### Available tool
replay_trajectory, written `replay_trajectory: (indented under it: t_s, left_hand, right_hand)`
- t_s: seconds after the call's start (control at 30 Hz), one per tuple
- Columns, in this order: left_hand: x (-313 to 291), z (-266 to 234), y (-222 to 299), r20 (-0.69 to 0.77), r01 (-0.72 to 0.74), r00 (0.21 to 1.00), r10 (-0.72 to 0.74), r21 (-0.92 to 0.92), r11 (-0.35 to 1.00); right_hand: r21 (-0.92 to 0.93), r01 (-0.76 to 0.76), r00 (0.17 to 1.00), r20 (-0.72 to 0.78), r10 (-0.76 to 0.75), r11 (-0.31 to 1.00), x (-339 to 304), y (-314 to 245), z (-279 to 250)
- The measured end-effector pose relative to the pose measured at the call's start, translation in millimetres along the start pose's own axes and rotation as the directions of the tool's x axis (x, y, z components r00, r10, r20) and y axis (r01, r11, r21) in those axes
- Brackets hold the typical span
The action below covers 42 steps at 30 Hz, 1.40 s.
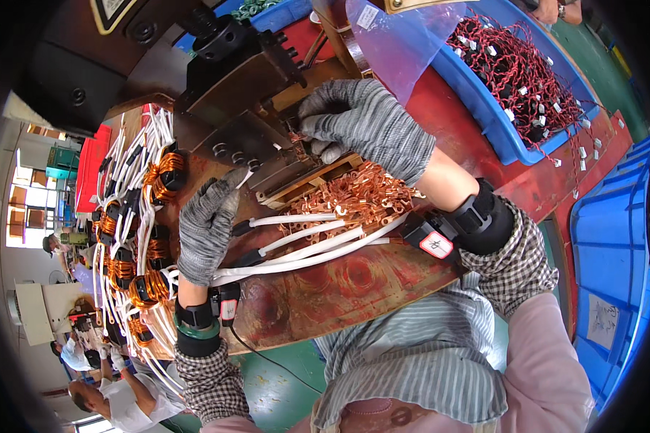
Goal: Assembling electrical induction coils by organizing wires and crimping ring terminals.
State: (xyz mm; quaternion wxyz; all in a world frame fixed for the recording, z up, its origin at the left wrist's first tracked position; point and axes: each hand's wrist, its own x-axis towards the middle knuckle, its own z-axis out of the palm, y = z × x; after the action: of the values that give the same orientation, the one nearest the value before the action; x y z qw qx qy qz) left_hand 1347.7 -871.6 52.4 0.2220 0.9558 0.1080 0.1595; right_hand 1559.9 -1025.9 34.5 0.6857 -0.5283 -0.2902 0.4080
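Note:
My left hand [208, 224], in a grey knitted glove, is closed round a white-sleeved wire [245, 177] whose end points at the press. At the tooling of the dark metal press [231, 137], my right hand [368, 126], gloved alike, pinches a small copper terminal [297, 137], partly hidden by the fingers. Just below the right hand lies a heap of copper terminals [361, 193] beside a wooden strip. White-sleeved leads [310, 258] with black sections run across the table between my forearms.
Copper-wound coils [150, 289] with white leads are massed at the left. A blue bin [509, 148] of red-and-black wires with white connectors stands at the far right, beside a clear plastic bag [397, 43]. Blue crates [614, 245] line the right edge. Other people [126, 397] sit at lower left.

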Motion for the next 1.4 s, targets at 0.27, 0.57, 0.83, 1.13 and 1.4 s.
replay_trajectory:
  t_s: [0.27, 0.57, 0.83, 1.13, 1.4]
  left_hand:
    - [-0.7, -2.6, 4.6, 0.013, 0.024, 1.0, -0.024, -0.004, 1.0]
    - [0.8, -5.2, 6.1, -0.009, -0.019, 1.0, 0.019, 0.063, 0.998]
    - [2.6, -6.1, 9.6, 0.003, -0.033, 0.999, 0.033, 0.116, 0.993]
    - [1.1, -5.5, 11.2, 0.009, 0.008, 1.0, -0.009, 0.104, 0.995]
    - [-0.6, -3.5, 9.4, -0.071, 0.003, 0.997, -0.004, -0.011, 1.0]
  right_hand:
    - [-0.284, 0.146, 0.989, 0.037, -0.141, 0.948, 3.6, 6.1, -6.2]
    - [-0.149, 0.137, 0.99, 0.037, -0.133, 0.979, 2.6, 9.4, -6.1]
    - [-0.118, 0.135, 0.99, -0.016, -0.138, 0.984, 2.1, 9.6, -5.3]
    - [-0.259, 0.431, 0.863, -0.161, -0.478, 0.865, 0.6, 2.8, -6.7]
    - [-0.582, 0.639, 0.659, 0.077, -0.748, 0.503, -7.8, -85.1, 22.0]
